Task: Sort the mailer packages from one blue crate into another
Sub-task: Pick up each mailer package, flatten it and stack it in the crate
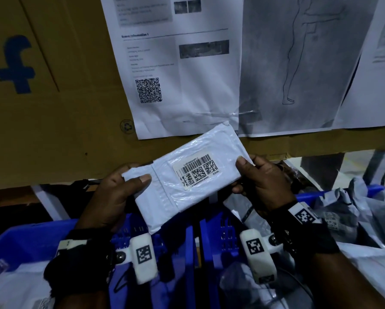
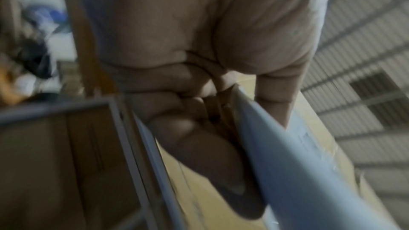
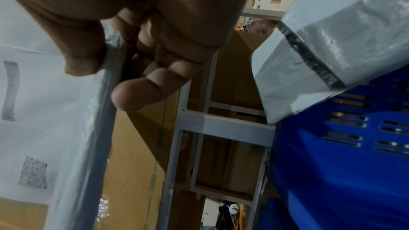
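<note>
Background: a cardboard wall (image 1: 53, 130) fills the upper half of the head view, w/ printed sheets (image 1: 176, 74) taped at upper centre and right. Two blue crates sit along the bottom: left crate (image 1: 26, 239) at lower left, right crate (image 1: 374, 189) at right edge, the latter piled w/ grey poly mailers (image 1: 354, 215).

We note one white mailer (image 1: 187, 175) at frame centre, held in the air above the gap between the crates, tilted, label (image 1: 197, 172) w/ barcode facing up.

Left hand (image 1: 111, 197) pinches the mailer's lower-left end, thumb on top, fingers curled beneath. Right hand (image 1: 260, 181) pinches the upper-right end the same way; the right wrist view confirms thumb and fingers either side of the film edge.

Handling, in our judgement: light, flat pkg; thin poly skin, wrinkled and glossy, so prob. slippery and floppy at the sealed flap. Contents appear slim and fairly stiff, since it spans both hands w/o sagging. Fragility: cannot tell.

Recommend holding at the short ends over the filled body, not on the loose flap or label.
</note>
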Available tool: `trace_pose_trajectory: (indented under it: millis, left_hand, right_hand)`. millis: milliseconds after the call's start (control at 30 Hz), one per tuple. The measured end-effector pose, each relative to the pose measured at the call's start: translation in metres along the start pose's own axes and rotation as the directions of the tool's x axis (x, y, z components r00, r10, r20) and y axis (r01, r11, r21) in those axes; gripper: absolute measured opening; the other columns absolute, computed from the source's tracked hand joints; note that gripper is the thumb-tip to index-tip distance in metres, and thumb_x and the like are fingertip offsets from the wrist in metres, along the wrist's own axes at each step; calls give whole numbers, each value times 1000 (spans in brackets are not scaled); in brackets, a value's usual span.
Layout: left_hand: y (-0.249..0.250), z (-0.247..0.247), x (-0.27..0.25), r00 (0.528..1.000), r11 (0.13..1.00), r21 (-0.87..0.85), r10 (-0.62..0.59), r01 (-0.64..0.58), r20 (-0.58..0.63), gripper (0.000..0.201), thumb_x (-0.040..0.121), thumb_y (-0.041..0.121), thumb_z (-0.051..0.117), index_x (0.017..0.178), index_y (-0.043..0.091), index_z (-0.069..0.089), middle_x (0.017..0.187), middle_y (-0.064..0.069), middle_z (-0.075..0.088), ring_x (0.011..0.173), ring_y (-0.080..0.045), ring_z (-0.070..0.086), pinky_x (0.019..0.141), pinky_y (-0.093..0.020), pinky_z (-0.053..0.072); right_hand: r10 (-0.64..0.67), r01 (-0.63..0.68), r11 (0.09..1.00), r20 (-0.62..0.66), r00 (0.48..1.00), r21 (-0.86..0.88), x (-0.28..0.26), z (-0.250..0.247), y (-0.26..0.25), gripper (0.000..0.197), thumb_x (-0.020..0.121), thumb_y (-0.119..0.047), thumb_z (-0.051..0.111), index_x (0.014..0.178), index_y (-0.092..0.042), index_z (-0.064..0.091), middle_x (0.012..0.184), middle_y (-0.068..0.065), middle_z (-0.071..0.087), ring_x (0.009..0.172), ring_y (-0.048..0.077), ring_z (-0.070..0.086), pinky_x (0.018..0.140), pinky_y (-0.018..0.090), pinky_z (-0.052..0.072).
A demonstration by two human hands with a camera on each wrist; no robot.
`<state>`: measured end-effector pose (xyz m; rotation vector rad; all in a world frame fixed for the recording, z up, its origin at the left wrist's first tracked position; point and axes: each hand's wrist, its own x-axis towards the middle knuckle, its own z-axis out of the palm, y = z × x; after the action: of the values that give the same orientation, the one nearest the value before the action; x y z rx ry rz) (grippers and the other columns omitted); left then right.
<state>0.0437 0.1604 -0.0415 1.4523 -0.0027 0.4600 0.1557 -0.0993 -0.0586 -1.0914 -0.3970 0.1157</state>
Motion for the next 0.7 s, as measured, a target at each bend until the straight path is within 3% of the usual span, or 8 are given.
trace_pose_trajectory:
  millis: [100,200,300,400,467,567,700]
  left_hand:
    - [6,-9,-9,999,995,92,-42,42,-12,57,43,39,94,86,9,74,92,-18,72,77,-26,68,67,-31,56]
    - [22,-21,-28,977,939,301,-197,164,83,25,64,16,86,81,5,72,76,-19,69,56,-21,60,48,-25,50]
    - [41,-50,-41,934,846,477,-335,239,127,16,74,21,72,82,7,74,76,-16,70,57,-19,61,50,-25,52]
    - [53,-86,-51,937,814,533,-335,233,101,10,86,16,66,88,8,73,84,-13,74,61,-18,64,53,-26,52]
    - [55,-105,-57,952,805,549,-302,226,51,10,91,10,63,98,6,69,87,-10,74,61,-17,64,54,-26,52]
    - [50,-123,-60,967,813,544,-255,209,11,9,94,8,60,99,10,68,84,-5,74,60,-14,65,55,-25,51]
    - [34,-143,-54,972,857,471,-236,210,-4,9,95,8,59,98,11,67,85,-7,73,60,-15,65,53,-22,51]
  right_hand:
    - [-33,33,999,-2,999,-23,-1,6,2,29,87,-24,60,107,-3,62,78,15,66,49,20,56,42,23,48]
    - [-70,71,978,10,998,-198,-4,13,7,19,96,-13,56,112,-2,59,69,12,63,43,17,53,39,24,46]
    - [-52,78,947,93,994,-310,-8,30,13,14,97,-7,54,109,-2,61,64,14,59,40,15,50,37,24,44]
    - [36,101,846,245,969,-523,-5,59,18,11,98,-8,54,98,-8,65,60,12,61,40,18,53,39,25,44]
    - [137,139,750,358,923,-647,0,89,22,11,97,-8,56,99,-3,64,59,11,61,38,15,53,37,22,42]
    - [304,225,554,447,841,-801,6,139,38,8,97,-9,58,91,-6,63,59,9,59,34,5,52,37,19,42]
    - [483,325,340,460,745,-882,10,190,86,8,94,-10,60,88,-8,64,57,3,58,37,-1,53,43,14,43]
